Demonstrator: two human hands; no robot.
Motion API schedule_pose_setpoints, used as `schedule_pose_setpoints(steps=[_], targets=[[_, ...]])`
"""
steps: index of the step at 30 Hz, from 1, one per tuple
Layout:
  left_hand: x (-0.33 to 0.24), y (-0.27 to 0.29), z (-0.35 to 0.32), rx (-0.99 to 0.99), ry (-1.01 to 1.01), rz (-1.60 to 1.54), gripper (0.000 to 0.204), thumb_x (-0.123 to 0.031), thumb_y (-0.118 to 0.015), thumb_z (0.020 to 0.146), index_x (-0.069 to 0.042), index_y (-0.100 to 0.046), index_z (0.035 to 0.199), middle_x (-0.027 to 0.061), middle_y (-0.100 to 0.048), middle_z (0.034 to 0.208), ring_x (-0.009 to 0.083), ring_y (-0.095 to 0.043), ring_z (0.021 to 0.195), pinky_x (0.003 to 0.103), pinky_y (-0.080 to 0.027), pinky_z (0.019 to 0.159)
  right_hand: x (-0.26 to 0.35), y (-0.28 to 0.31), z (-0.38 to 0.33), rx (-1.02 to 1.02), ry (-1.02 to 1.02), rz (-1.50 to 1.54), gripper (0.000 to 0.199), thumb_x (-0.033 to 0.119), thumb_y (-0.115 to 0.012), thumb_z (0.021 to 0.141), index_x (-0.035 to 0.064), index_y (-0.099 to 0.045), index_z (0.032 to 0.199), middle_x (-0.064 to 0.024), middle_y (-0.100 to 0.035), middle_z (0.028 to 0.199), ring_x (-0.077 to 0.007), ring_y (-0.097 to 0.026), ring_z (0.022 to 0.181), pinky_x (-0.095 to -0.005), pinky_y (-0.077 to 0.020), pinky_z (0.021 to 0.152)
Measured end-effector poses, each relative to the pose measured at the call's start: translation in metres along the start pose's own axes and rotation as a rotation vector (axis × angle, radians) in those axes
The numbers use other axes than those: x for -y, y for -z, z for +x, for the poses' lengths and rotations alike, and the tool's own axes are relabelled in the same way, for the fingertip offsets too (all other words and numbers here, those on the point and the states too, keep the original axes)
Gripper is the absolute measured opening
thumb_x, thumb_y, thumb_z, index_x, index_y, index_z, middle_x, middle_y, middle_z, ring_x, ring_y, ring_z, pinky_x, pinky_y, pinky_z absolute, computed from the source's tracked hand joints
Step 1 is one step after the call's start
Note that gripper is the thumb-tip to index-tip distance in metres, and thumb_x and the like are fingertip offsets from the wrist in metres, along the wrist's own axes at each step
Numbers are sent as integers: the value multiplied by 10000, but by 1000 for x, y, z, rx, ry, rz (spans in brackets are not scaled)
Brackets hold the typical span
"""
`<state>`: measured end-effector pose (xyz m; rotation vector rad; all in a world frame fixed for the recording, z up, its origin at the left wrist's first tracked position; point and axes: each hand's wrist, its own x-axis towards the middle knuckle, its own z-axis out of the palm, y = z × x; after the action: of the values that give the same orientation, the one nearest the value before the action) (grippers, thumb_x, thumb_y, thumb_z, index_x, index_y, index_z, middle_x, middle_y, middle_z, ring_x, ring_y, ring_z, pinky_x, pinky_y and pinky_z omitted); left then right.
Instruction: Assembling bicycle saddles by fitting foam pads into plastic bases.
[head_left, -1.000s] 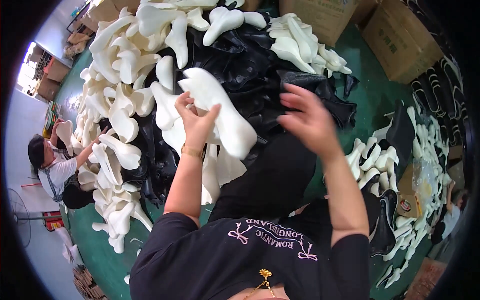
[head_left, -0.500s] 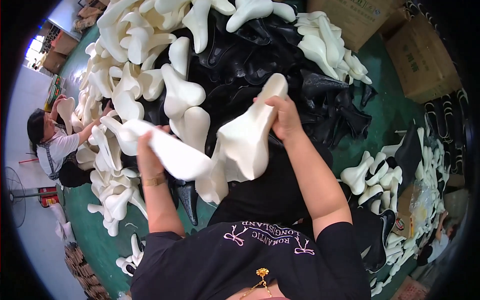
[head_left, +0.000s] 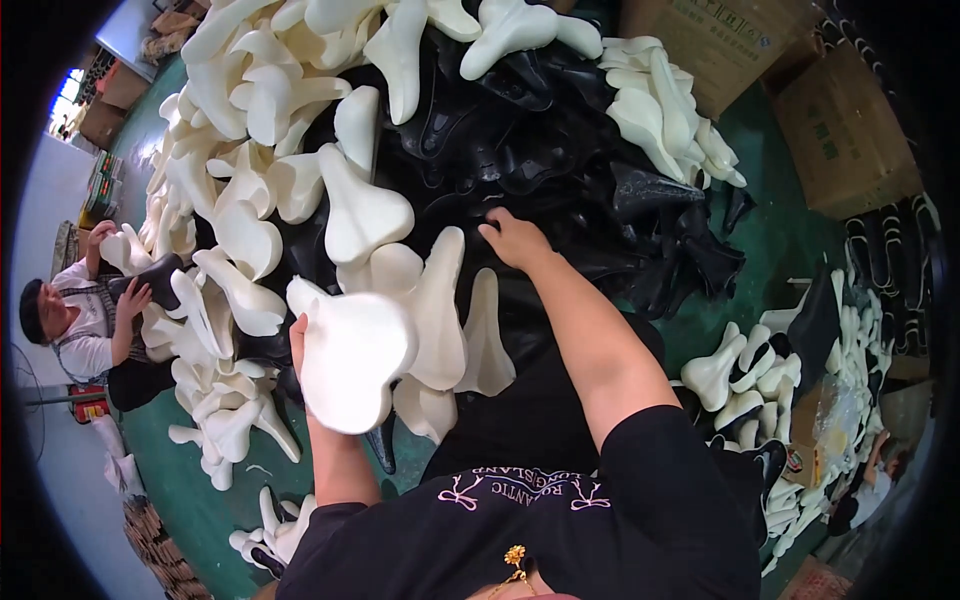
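My left hand (head_left: 298, 338) grips a cream foam saddle-shaped pad (head_left: 350, 355), held up near my chest with its wide end toward me. My right hand (head_left: 512, 238) reaches forward and rests its fingers on the pile of black saddle covers (head_left: 520, 150) in the middle of the green table. More cream pads (head_left: 355, 205) lie heaped to the left and around the black pile. One tall cream pad (head_left: 437, 310) stands between my two arms.
Another person (head_left: 85, 320) at the far left handles a black piece. Cardboard boxes (head_left: 800, 110) stand at the upper right. More cream and black pieces (head_left: 760, 380) line the right side, on the green table (head_left: 780, 240).
My right hand let go of the cream pad and moved forward onto the black pile. My left hand now holds the pad alone, lower and nearer my chest.
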<state>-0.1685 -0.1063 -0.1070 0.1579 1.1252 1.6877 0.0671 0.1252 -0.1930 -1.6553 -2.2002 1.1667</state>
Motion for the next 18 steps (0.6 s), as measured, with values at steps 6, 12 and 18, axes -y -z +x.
schedule_pose_setpoints(steps=[6, 12, 18], targets=[[-10, -72, -13, 3, 114, -230, 466, -461, -505, 876, -89, -595, 1142, 83, -647, 1088, 288, -637, 940, 444, -532, 837, -58, 53, -21, -244, -149, -146, 261, 341, -734, 745, 104, -707, 850, -131, -702, 870, -333, -668, 874, -436, -528, 789], [-6, -96, -18, 185, 333, -258, 597, -536, -484, 891, -27, -569, 1191, 139, -624, 1124, 291, -618, 1006, 440, -512, 893, -108, 132, -82, -495, -259, -32, 300, 173, -742, 725, 33, -702, 988, -168, -693, 1007, -303, -666, 942, -386, -514, 860], [13, -136, -28, 380, 427, -324, 641, -547, -458, 915, 15, -553, 1207, 166, -631, 1100, 304, -615, 1028, 424, -493, 932, -69, 204, -205, -668, -8, 597, 305, 53, -543, 842, -22, -659, 1115, -85, -675, 1041, -149, -611, 948, -253, -456, 849]])
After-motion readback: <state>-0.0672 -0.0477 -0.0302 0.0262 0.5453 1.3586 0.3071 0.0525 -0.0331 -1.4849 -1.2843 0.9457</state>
